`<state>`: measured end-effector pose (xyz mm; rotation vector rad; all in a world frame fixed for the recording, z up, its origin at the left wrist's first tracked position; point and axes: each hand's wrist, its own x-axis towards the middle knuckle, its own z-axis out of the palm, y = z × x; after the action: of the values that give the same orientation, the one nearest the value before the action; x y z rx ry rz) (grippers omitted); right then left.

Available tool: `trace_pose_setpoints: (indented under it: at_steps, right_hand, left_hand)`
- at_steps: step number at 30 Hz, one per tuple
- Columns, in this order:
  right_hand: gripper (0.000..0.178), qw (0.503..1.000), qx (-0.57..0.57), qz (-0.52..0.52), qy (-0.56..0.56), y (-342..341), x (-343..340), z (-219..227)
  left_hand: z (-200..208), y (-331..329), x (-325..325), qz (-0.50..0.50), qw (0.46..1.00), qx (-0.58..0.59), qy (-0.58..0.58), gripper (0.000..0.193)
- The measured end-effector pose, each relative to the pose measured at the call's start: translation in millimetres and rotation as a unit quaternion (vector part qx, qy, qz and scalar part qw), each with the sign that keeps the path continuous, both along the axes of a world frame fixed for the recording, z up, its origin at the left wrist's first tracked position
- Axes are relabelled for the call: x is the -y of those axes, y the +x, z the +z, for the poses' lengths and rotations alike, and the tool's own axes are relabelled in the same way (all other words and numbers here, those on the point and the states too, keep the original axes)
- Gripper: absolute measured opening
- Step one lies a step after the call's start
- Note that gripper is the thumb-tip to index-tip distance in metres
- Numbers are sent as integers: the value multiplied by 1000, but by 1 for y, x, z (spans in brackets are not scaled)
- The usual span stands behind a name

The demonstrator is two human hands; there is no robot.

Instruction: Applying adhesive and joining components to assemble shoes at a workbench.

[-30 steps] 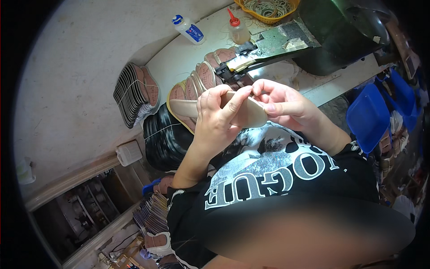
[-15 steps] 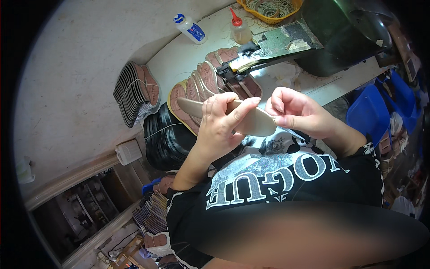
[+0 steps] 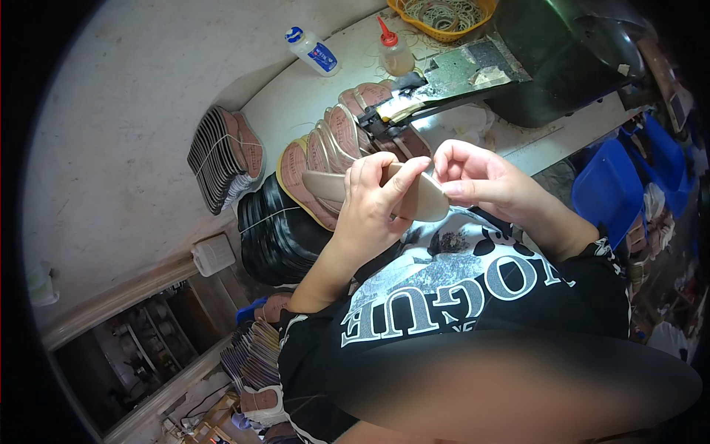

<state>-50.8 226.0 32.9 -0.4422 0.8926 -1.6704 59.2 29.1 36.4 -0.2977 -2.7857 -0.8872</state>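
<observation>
My left hand grips a beige shoe insole around its middle, thumb over the top. The fingers of my right hand pinch the insole's right end, where it shows under the fingers. Both hands hover in front of my chest, just above a fanned row of reddish insoles lying on the white worktable. A black stack of soles stands below my left hand.
A bundled stack of insoles lies at the left. A white glue bottle, a red-capped bottle and a yellow basket of rubber bands sit at the back. A dark machine and blue bins are at the right.
Both hands have shifted slightly down and to the right with the insole. The right fingers have moved along its right end. The grip is unchanged.
</observation>
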Motion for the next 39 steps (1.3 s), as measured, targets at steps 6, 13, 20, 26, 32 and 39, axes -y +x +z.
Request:
trace_pose_setpoints:
  at_steps: [6,13,20,26,32,39]
  right_hand:
    - [21,994,104,-21,-31,5,4,0]
    - [15,996,3,-18,-86,8,-2,4]
    - [16,999,18,-13,-47,6,2,-1]
    - [20,988,136,17,-73,5,9,8]
    - [21,986,114,69,-104,-1,25,36]
    - [21,973,172,93,-120,0,42,36]
  left_hand:
    - [0,-1,-3,10,999,-8,40,82]
    - [12,9,4,-11,1000,-7,6,82]
    - [12,9,2,10,999,30,20,80]
    - [29,14,8,36,999,-9,-29,77]
    - [37,24,11,35,995,-34,84,83]
    - [39,21,12,35,984,-45,168,88]
